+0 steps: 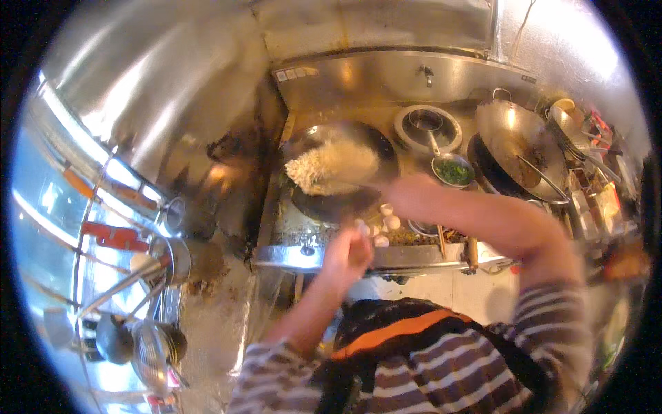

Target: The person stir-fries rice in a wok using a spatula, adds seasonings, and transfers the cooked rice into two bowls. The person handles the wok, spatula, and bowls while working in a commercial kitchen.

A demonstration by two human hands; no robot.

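Observation:
A dark wok [336, 207] sits on the stove, holding pale food that looks like fried rice or noodles [331, 165]. My left hand [349, 253] is curled into a fist at the wok's near rim, apparently gripping its handle, which the fingers hide. Reaching in from the right, my blurred right hand [408, 192] grips a cooking utensil [357, 183]. The utensil's head is lost in blur among the food. Several eggshells [391, 222] lie on the stovetop between my hands.
Right of the wok, a strainer of chopped greens [453, 171] sits near a round pot [450, 142]. A second wok [517, 139] leans farther right, with a ladle [543, 178] in it. Utensils hang from a rack [83, 243] on the left. A tap [426, 75] projects from the back panel.

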